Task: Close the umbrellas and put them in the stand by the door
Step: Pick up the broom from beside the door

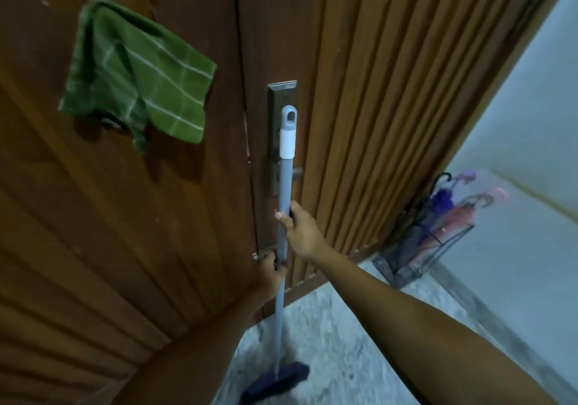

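Observation:
A black wire umbrella stand (403, 268) sits on the floor at the right, against the door frame and the wall. Several closed umbrellas stand in it: a black one (414, 235), a blue one (442, 199) and a pink one (455, 220), their curved handles up. Both my hands hold a broom by its grey pole (285, 185), upright in front of the wooden door. My right hand (298, 232) grips the pole higher up, my left hand (271, 274) lower down. The broom's dark bristle head (275, 381) rests on the floor.
A wooden double door (156, 217) fills the left and centre, with a metal lock plate (276, 98) behind the pole's top. A green checked cloth (137, 73) hangs on the left door leaf. Grey marble floor (337, 326) lies below, a pale wall (531, 123) at the right.

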